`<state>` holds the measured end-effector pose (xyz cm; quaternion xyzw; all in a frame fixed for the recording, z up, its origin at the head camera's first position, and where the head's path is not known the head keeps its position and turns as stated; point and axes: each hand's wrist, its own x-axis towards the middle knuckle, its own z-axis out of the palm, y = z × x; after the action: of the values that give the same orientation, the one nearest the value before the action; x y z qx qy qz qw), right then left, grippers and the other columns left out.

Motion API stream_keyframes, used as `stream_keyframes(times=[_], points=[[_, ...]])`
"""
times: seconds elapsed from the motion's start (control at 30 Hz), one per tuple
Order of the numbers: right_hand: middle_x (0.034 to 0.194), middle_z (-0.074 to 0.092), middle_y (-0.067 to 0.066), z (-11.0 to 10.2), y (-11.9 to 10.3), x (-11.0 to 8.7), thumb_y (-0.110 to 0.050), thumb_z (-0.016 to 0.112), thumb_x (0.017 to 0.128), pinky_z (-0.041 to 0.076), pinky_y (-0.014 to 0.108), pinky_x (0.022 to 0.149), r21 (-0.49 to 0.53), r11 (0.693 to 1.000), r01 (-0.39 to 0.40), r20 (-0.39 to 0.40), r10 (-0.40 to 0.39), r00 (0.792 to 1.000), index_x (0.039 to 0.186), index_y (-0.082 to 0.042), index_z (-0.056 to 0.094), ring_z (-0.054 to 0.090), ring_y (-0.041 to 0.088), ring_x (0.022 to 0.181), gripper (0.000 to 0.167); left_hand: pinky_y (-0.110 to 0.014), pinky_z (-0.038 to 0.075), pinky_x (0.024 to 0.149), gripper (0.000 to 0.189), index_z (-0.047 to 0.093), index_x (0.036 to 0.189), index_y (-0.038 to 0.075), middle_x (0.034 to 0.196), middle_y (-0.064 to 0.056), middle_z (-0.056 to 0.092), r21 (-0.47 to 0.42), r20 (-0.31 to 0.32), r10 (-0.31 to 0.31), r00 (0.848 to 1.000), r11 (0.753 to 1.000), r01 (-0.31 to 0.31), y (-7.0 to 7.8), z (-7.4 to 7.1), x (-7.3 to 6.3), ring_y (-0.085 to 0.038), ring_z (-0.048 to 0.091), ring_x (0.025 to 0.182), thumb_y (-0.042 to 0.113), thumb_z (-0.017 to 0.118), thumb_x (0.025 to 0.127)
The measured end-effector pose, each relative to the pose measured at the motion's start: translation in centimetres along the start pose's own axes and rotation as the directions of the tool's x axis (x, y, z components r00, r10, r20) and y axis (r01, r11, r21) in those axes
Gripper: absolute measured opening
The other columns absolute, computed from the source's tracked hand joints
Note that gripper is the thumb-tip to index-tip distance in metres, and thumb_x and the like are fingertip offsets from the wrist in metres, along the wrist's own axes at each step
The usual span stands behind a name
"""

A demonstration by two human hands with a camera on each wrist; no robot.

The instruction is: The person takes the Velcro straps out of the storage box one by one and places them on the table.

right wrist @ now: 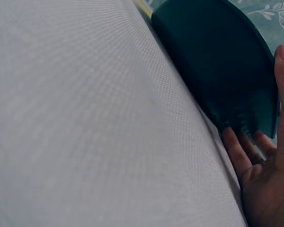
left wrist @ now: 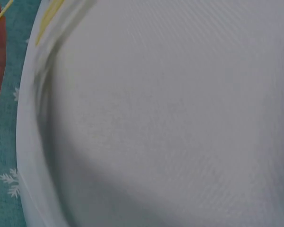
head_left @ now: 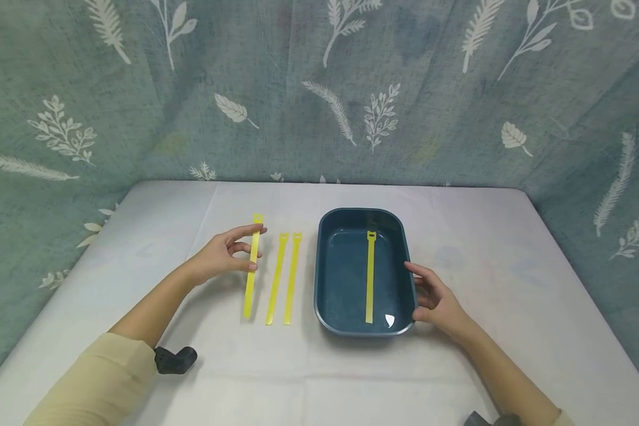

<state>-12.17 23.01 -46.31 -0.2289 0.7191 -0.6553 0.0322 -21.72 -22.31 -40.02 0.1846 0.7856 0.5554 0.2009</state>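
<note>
My left hand (head_left: 226, 251) pinches a yellow cable strap (head_left: 251, 278) between its thumb and fingers, above the white tabletop. This strap has a slotted head at its far end. Just right of it, two similar straps, a left one (head_left: 276, 281) and a right one (head_left: 293, 281), lie side by side on the table. Another yellow strap (head_left: 370, 278) lies lengthwise inside a dark teal basin (head_left: 319, 272). My right hand (head_left: 439, 302) touches the basin's right side, fingers spread along the rim. Its fingertips meet the outer wall in the right wrist view, where the basin (right wrist: 217, 61) shows from outside.
A white cloth (head_left: 277, 367) covers the table. Behind the table's far edge hangs a green-blue curtain (head_left: 277, 130) with white leaf prints. A dark wrist device (head_left: 176, 361) sits by the left sleeve (head_left: 98, 378).
</note>
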Motion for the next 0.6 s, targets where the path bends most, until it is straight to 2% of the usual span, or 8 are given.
stream_keyframes(times=[0.17,0.4,0.6], points=[[0.142,0.04,0.0,0.0,0.0,0.1,-0.031,0.077,0.079,0.052,0.026,0.085,0.01,1.0,0.013,0.003,-0.014,1.0,0.144,-0.004,0.033,0.05,0.01,0.116,0.083,-0.022,0.05,0.072,0.083,0.032,0.147,0.01,0.15,-0.007,0.036,0.053,-0.039,-0.027,0.999,0.998,0.029,-0.9,-0.2,0.2,-0.018,0.061,0.101,0.001,0.075,0.077],[0.143,0.038,0.004,0.1,0.0,0.0,-0.024,0.078,0.079,0.052,0.026,0.085,-0.002,1.0,0.001,0.002,-0.001,1.0,0.145,-0.005,0.034,0.05,0.01,0.116,0.081,-0.025,0.052,0.065,0.084,0.034,0.147,0.01,0.151,-0.007,0.035,0.073,0.006,-0.032,0.999,0.997,0.031,-1.9,0.5,0.6,-0.014,0.06,0.1,0.003,0.077,0.075],[0.142,0.04,-0.003,0.1,0.0,0.0,-0.029,0.078,0.079,0.052,0.026,0.085,0.0,1.0,0.003,-0.002,-0.003,1.0,0.144,-0.004,0.034,0.05,0.009,0.116,0.082,-0.025,0.053,0.07,0.085,0.039,0.145,0.015,0.139,-0.013,0.047,0.165,-0.011,-0.041,0.999,0.985,0.042,-2.8,1.2,1.2,-0.023,0.057,0.101,0.01,0.082,0.071]])
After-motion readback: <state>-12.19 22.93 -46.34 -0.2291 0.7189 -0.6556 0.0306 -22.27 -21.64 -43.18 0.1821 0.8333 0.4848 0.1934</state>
